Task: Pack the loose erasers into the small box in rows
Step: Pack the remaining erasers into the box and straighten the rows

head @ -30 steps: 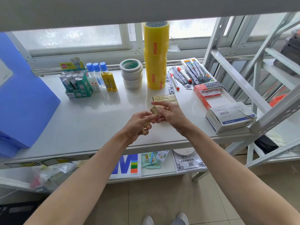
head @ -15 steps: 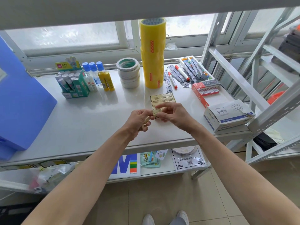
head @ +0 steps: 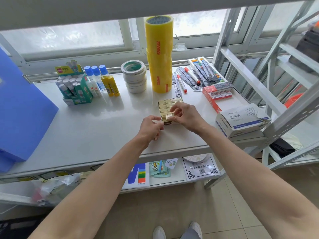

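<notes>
A: Box (head: pixel 170 107) sits on the counter (head: pixel 103 128), in front of the yellow tape stack (head: pixel 159 54). Rows of erasers (head: pixel 168 105) already fill its far part.

B: Right hand?

A: Right hand (head: pixel 185 116) pinches one eraser (head: pixel 169 116) between thumb and fingers (head: pixel 176 107), held low over the near end of the box, probably so it drops flat beside the last row.

B: Left hand?

A: Left hand (head: pixel 151 127) touches the near left corner of the box, fingers curled. Whether it holds more erasers cannot be told. Its position suggests bracing the box against sliding.

B: Progress?

A: Judged late: only the near row appears unfilled.
</notes>
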A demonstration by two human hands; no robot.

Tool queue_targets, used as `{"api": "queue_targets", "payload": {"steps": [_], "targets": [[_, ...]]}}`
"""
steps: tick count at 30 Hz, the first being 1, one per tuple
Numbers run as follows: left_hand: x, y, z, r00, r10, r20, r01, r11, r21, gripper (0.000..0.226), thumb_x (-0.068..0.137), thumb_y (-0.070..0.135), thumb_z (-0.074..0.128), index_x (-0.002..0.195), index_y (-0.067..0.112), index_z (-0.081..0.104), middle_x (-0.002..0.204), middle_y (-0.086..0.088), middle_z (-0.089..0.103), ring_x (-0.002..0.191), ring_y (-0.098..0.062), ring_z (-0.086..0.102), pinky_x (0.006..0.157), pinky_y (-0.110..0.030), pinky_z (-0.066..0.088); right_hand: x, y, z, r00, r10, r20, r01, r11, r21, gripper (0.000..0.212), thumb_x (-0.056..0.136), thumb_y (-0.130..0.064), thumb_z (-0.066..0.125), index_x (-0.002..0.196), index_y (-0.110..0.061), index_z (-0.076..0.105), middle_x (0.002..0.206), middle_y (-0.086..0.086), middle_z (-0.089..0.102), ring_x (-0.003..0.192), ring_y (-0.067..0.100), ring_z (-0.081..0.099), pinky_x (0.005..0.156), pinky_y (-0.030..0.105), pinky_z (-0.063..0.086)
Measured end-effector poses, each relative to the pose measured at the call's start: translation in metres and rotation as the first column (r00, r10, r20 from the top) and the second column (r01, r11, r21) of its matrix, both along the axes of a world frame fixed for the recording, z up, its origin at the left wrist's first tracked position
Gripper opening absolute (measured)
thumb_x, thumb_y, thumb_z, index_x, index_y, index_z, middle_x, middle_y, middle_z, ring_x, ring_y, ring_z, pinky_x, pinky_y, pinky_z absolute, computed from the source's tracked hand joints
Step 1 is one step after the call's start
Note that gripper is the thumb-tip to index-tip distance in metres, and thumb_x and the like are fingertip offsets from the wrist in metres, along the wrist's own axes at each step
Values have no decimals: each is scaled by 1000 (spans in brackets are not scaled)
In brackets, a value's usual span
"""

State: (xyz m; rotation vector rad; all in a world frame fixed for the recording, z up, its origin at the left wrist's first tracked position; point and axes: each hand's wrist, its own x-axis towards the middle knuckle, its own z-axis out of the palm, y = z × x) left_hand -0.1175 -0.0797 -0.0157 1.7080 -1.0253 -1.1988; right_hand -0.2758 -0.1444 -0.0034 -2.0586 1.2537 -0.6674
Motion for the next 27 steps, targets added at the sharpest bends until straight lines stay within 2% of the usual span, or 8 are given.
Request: {"api": "queue_targets", "payload": {"steps": [5,8,11,20,23,27], "targets": [[1,-3,0,1000,22,-5,-22,1000,20,25,94,7,58,119,6,56,77,-10,60,44,-14,41,36,-21,34,8,1,0,998,38,-49,-40,998,-53,14,77,-20,78,82,-17,65,83,5,62,71,14,59,74,35,55],[1,-4,-1,1000,24,0,-24,999,29,25,93,6,58,118,5,57,77,-10,61,45,-14,42,36,-21,35,11,2,-3,996,28,-88,-34,997,-64,7,79,-18,76,82,-14,71,88,7,61,76,17,62,78,36,54],[1,-4,-1,1000,23,3,-23,999,36,25,93,6,58,117,6,58,78,-9,62,46,-14,42,36,-21,35,13,3,-7,992,-31,-123,21,996,-89,3,80,-21,75,81,-19,73,87,4,63,79,17,63,80,38,53],[1,0,4,1000,10,-8,-10,999,37,21,98,12,53,117,5,58,80,-8,65,47,-12,43,36,-20,36,16,12,-6,992,-113,-56,111,993,-48,10,85,-19,66,90,-18,75,90,-1,73,85,16,65,86,34,51],[2,3,8,986,107,-126,-101,994,51,28,101,20,47,117,2,59,79,-10,66,45,-12,46,37,-20,35,14,13,-5,987,-143,72,143,990,-4,10,87,-16,65,94,-13,72,91,2,70,82,16,63,83,32,52],[8,9,13,871,153,-467,-125,988,92,49,105,42,29,119,3,55,70,-15,69,43,-14,49,42,-20,38,23,26,2,965,-167,202,171,985,-3,11,89,-19,63,95,-14,72,93,4,67,78,13,61,74,25,48]]}}
